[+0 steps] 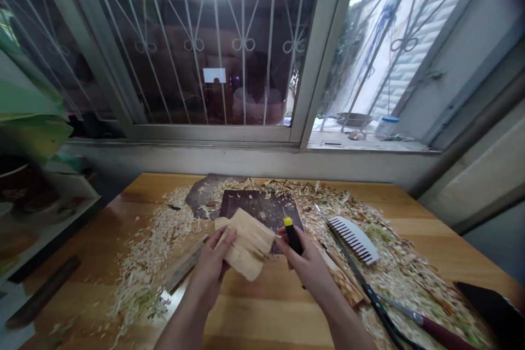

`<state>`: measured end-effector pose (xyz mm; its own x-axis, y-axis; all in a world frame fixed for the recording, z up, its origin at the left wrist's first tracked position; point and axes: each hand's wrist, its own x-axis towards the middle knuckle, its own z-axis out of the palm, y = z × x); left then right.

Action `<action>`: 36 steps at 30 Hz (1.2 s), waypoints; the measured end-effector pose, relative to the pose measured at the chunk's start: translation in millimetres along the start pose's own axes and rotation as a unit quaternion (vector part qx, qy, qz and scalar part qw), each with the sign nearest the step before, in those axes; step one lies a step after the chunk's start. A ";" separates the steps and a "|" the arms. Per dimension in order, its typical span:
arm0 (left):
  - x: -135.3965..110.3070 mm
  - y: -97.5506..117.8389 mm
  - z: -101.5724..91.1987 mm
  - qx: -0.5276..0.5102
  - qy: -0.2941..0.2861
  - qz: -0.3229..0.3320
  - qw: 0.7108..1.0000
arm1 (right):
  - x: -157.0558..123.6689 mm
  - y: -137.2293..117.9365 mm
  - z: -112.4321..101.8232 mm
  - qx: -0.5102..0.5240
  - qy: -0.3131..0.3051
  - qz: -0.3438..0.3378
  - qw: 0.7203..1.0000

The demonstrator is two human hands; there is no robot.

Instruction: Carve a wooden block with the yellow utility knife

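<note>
My left hand point(215, 254) is closed on the left side of a pale, flat wood piece point(248, 240) with an uneven outline, held above the table. My right hand point(301, 251) is wrapped round a knife point(293, 238) with a black and yellow handle, its thin blade pointing up and away from me. The fingertips of that hand reach the right corner of the wood piece. Behind the wood piece a dark mat point(233, 199) lies on the table with bits of wood on it.
Wood shavings point(147, 251) cover much of the table point(254, 317). At right lie a white comb-like piece point(355, 238), a long black tool point(377, 301), a red-handled tool point(438, 331) and a partly carved stick point(344, 281). A wooden strip point(184, 265) lies at left. A barred window point(217, 131) stands behind.
</note>
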<state>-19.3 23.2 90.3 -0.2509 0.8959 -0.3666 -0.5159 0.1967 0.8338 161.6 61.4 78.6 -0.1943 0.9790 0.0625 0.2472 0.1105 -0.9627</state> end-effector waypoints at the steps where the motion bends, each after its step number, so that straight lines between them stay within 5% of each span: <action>1: -0.4 0.8 2.9 -0.043 0.017 0.003 0.999 | -1.8 -2.4 -1.8 -0.035 0.015 -0.023 0.999; 9: -17.9 0.6 14.3 -0.187 0.023 -0.045 0.981 | -20.1 -22.5 -4.8 -0.246 -0.047 -0.125 0.960; 12: -19.5 6.2 18.8 -0.224 0.036 -0.032 0.973 | -23.5 -24.8 -4.9 -0.279 -0.035 -0.137 0.950; 19: -28.5 8.6 33.9 -0.206 -0.033 0.002 0.978 | -21.0 -19.1 -13.7 -0.368 0.032 -0.162 0.915; 27: -31.5 3.6 29.0 -0.153 -0.017 0.028 0.988 | -25.8 -18.3 -1.6 -0.337 0.000 -0.181 0.924; 36: -30.3 1.9 31.0 -0.148 -0.024 0.024 0.988 | -16.3 -11.4 -13.3 -0.342 0.070 -0.188 0.918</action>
<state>12.7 8.8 115.8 -0.2458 0.9207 -0.3033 -0.7235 0.0340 0.6895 174.5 46.5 92.1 -0.2757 0.8572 0.4350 0.7347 0.4797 -0.4797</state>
